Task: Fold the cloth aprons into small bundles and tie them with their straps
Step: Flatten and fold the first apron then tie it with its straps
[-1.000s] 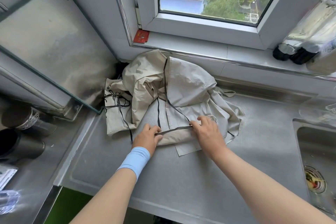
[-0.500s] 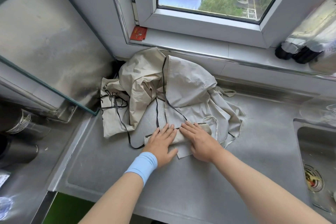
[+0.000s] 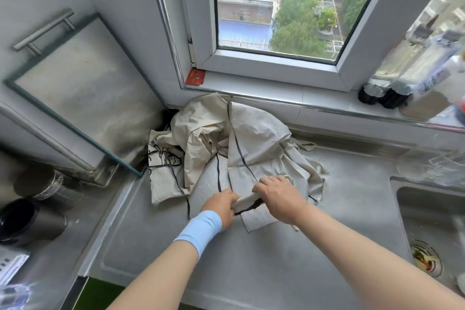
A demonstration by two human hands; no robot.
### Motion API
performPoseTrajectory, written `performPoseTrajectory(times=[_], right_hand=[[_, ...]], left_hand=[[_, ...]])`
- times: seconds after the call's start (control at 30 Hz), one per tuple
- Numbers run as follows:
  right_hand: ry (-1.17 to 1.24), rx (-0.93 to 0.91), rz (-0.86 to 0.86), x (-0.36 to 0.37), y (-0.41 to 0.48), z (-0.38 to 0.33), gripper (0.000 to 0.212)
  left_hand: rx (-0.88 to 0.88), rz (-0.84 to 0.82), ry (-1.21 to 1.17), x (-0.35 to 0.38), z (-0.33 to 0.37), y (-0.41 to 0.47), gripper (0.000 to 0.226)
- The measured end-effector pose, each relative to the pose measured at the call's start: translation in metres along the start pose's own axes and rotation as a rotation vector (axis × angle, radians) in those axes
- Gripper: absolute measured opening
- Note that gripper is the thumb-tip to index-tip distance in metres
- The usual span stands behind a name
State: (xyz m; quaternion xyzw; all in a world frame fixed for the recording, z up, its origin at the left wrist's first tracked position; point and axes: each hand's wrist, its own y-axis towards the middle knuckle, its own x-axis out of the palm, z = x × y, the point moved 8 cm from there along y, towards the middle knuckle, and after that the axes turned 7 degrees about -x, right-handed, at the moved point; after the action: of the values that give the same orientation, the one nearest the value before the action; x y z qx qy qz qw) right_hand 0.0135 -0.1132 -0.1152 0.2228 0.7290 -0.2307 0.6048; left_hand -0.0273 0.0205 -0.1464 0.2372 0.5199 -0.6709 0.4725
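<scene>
We hold a small rolled bundle near the counter's front edge, our left hand and right hand both closed on it. Its strap looks untied. More aprons sit heaped in the back corner, unfolded.

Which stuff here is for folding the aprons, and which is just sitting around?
For the job:
- beige aprons
- black strap
- rolled bundle, held by left hand and right hand

Just lying about:
- red card
- dark bottles
- metal cups
- sink
</scene>
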Motion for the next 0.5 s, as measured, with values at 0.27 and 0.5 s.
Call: performPoseTrajectory(times=[0.27, 0.5], right_hand=[[0.198, 0.150, -0.313, -0.093, -0.024, -0.002, 0.021], [0.282, 0.118, -0.131, -0.155, -0.044, -0.023, 0.023]], left_hand=[[-0.012, -0.222, -0.180, -0.050, 0.024, -0.063, 0.016], [-0.015, -0.442, -0.624, -0.061, 0.050, -0.130, 0.030]])
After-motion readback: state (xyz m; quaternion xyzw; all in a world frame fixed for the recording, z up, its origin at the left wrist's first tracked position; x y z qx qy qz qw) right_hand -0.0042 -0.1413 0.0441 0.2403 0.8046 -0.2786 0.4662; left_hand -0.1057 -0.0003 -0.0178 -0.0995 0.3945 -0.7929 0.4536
